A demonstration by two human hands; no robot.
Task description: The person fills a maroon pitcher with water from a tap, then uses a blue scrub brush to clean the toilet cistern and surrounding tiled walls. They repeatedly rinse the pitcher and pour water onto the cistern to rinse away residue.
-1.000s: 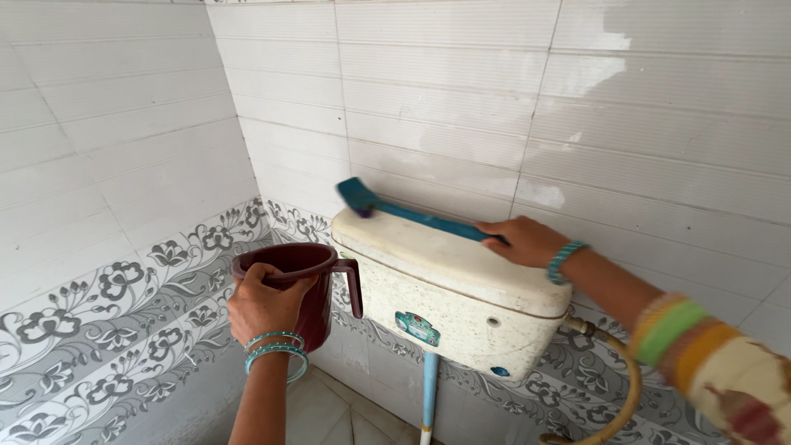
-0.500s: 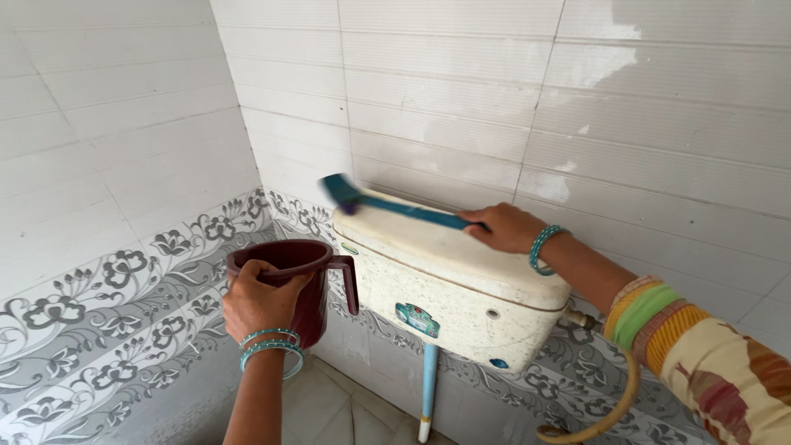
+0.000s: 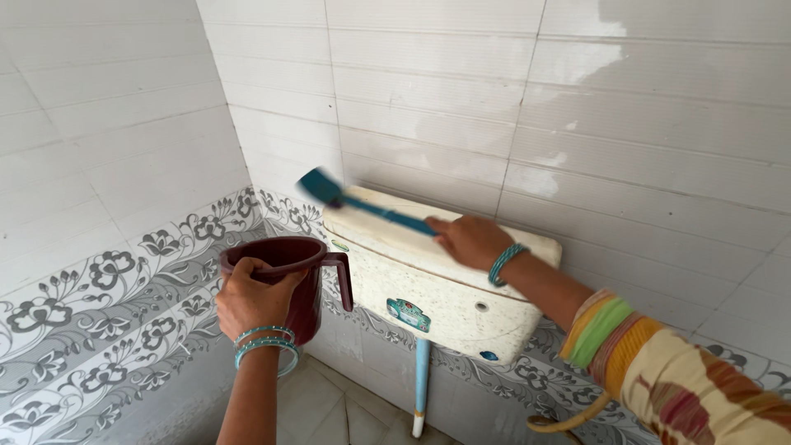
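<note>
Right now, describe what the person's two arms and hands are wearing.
The left hand has a bare forearm with thin teal bangles stacked at the wrist. The right hand wears a teal beaded bracelet, and further up the arm is a cream patterned sleeve with green, orange and reddish bands at its cuff.

Maroon plastic mug [image 3: 284, 280] gripped at its rim by the left hand [image 3: 254, 301], blue brush [image 3: 362, 206] held by the right hand [image 3: 468, 241] over a grubby white cistern [image 3: 428, 288], corner tiled white

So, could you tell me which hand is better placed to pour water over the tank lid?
Left, probably: the left hand grips the maroon mug beside the cistern; the right hand holds the blue brush.
</note>
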